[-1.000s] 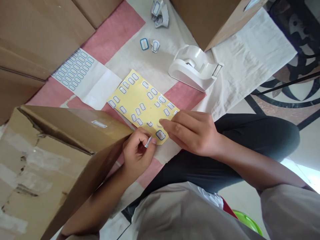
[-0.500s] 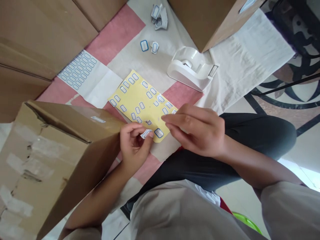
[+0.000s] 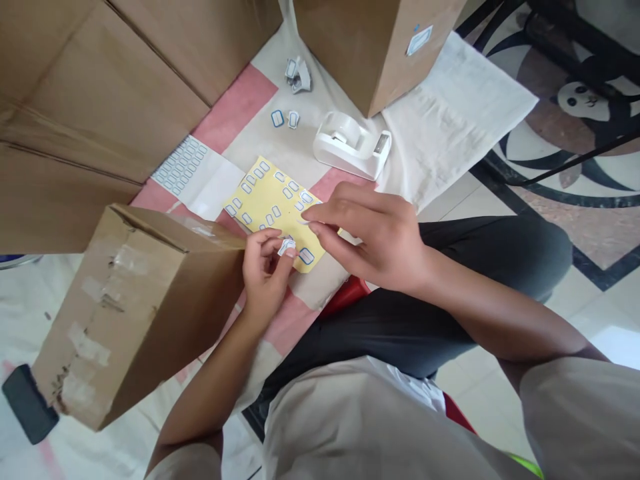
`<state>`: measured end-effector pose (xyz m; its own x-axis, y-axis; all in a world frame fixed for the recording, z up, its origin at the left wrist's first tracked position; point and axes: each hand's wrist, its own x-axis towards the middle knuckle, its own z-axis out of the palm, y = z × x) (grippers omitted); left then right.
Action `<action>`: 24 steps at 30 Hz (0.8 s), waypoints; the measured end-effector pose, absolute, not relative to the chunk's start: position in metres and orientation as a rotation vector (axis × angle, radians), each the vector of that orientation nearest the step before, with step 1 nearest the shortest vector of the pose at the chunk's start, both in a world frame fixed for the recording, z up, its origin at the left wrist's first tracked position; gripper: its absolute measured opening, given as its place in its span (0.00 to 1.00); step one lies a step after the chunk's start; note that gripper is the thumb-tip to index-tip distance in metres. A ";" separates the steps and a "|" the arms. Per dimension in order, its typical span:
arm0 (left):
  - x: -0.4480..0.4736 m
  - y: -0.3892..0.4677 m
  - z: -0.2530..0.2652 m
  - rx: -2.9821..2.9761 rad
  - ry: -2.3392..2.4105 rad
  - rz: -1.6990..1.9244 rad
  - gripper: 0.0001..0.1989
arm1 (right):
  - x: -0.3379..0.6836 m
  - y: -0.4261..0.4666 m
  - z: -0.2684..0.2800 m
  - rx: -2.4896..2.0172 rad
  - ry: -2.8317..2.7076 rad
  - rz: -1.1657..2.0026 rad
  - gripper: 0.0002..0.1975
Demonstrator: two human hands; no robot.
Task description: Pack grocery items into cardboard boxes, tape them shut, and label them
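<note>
Left hand point(image 3: 265, 273) pinches label point(image 3: 287, 247); right hand point(image 3: 377, 237) curled, grip unclear. Pink-white cloth point(image 3: 250, 107), cardboard boxes point(image 3: 177, 320), tiled floor point(image 3: 575, 313).

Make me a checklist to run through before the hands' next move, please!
1. Left hand gripping the blue-edged paper: ok, pinched.
2. Right hand holding something: cannot tell, too small and blurry.
3. Yellow card lying on the cloth: ok.
4. Whole card in sight: not ok, the hands cover some.
5. Tape holder standing upright: ok.
6. Writing on the labels readable: cannot tell, too small.
</note>
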<state>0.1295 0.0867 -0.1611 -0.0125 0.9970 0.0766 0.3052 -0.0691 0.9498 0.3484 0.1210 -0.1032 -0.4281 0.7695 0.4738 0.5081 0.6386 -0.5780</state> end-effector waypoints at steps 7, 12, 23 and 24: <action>0.132 0.088 -0.163 1.528 1.458 1.086 0.17 | 0.343 0.129 -0.102 -0.958 -2.047 0.437 0.17; 0.132 0.089 -0.165 1.648 1.520 1.009 0.14 | 0.339 0.139 -0.103 -0.923 -1.984 0.431 0.16; 0.136 0.089 -0.158 2.117 1.560 0.828 0.08 | 0.313 0.162 -0.106 -0.973 -2.094 0.487 0.14; 0.136 0.089 -0.158 2.137 1.594 0.806 0.08 | 0.310 0.164 -0.105 -0.969 -2.119 0.495 0.14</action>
<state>0.1360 0.0894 -0.1584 0.2031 0.9518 0.2299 0.7497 -0.3022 0.5887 0.3099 0.1639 -0.1052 -0.4394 0.7675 0.4667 0.4814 0.6399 -0.5990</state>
